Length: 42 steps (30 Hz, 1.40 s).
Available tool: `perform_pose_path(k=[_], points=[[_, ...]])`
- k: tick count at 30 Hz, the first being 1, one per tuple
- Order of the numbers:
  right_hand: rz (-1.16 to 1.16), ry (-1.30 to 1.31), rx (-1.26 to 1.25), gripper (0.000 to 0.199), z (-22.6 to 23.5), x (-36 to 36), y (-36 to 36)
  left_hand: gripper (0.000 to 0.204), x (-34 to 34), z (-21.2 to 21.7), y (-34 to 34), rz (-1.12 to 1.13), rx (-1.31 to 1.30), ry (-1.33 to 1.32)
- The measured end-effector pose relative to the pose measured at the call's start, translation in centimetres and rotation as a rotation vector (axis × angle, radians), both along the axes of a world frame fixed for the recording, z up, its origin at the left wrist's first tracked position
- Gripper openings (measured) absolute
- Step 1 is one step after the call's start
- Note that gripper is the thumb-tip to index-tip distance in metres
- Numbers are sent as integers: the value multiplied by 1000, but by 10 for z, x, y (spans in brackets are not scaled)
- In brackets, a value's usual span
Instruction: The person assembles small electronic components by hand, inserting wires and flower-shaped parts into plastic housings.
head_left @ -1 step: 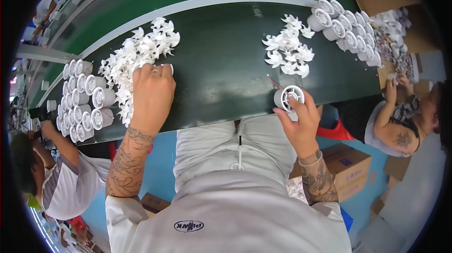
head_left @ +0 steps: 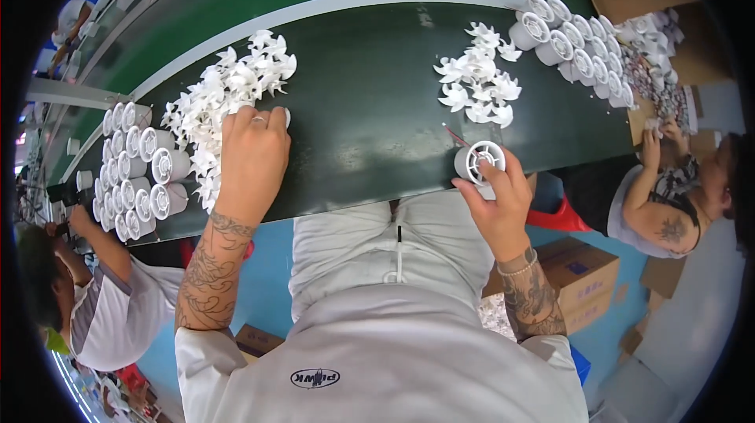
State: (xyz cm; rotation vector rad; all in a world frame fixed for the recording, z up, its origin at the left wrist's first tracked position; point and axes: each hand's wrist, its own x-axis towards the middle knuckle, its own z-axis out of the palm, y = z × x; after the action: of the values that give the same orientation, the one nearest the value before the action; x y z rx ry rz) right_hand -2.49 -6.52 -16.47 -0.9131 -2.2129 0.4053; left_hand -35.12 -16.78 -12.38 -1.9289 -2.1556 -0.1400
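My left hand (head_left: 252,157) lies palm down at the near edge of a large pile of white fan-shaped plastic pieces (head_left: 224,92), fingers curled onto them, with one white piece showing at the fingertips. My right hand (head_left: 503,204) holds a short white plastic cylinder with a spoked end (head_left: 476,162) at the front edge of the dark green belt (head_left: 370,108). A thin red stick (head_left: 456,136) lies just left of that cylinder. Beyond my right hand lies a smaller pile of the same fan-shaped pieces (head_left: 480,86).
Rows of white spoked cylinders stand at the belt's left end (head_left: 138,175) and right end (head_left: 578,45). A seated person works at the left (head_left: 94,297), another at the right (head_left: 668,203). Cardboard boxes (head_left: 586,273) stand on the blue floor.
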Motion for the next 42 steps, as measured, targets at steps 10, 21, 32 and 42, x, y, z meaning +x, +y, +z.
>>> perform_pose_path(k=[10,21,32,42], points=[[-183,1222,-1720,42,51,-49,-33,17,108,13,-7,-211,50,-1611],[-130,1161,-1716,47,57,-59,-50,25,113,2,-10,-387,214,-1316],[-50,1166,-1805,46,38,-54,-59,26,118,-9,-16,-385,229,-1098],[32,1202,-1826,49,40,-54,-65,22,114,-7,-19,-419,291,-1112]])
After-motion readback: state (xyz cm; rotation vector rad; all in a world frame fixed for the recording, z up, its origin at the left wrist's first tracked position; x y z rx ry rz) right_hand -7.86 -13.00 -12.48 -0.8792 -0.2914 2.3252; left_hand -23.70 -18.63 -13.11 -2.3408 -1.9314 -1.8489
